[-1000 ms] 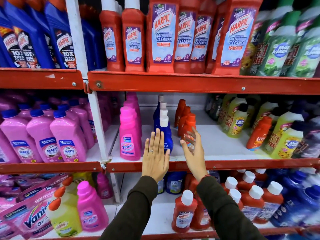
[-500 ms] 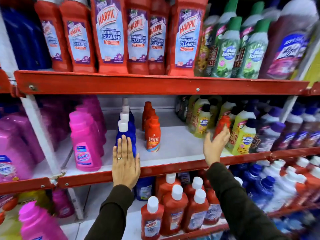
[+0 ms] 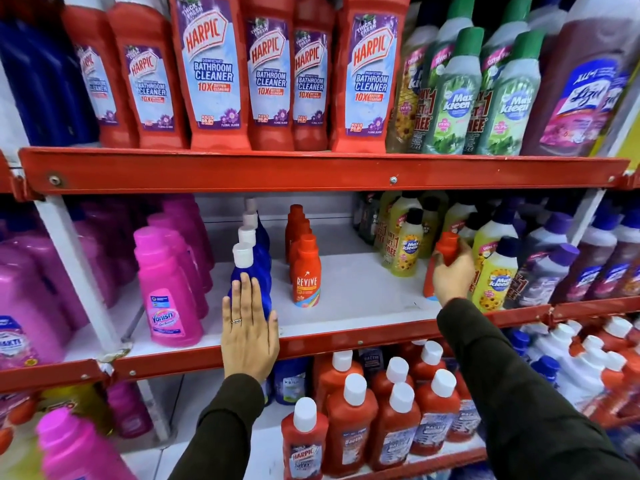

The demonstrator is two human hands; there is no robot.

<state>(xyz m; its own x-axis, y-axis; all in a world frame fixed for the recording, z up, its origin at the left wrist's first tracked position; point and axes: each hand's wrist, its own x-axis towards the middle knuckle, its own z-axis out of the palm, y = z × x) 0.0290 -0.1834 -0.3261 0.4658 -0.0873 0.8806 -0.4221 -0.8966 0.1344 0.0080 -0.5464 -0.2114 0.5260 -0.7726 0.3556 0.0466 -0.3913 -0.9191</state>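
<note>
My right hand [image 3: 452, 273] grips a stray orange bottle [image 3: 446, 244] that stands among the yellow Max Kleen bottles [image 3: 493, 275] at the right of the middle shelf. My left hand [image 3: 249, 332] lies flat, fingers straight, against the front blue bottle [image 3: 254, 271] with a white cap and over the red shelf edge [image 3: 346, 342]. A row of orange Revive bottles [image 3: 306, 271] stands between my hands, untouched.
Pink Vanish bottles [image 3: 169, 289] stand left of the blue row. Red Harpic bathroom cleaner bottles [image 3: 211, 74] fill the top shelf, and smaller red Harpic bottles [image 3: 349, 420] with white caps crowd the bottom shelf. Bare white shelf [image 3: 363, 292] lies between the Revive row and the yellow bottles.
My right hand has travelled right from the Revive row to the yellow bottles and closed round the stray orange bottle. My left hand stays on the blue bottle. The view shifted right.
</note>
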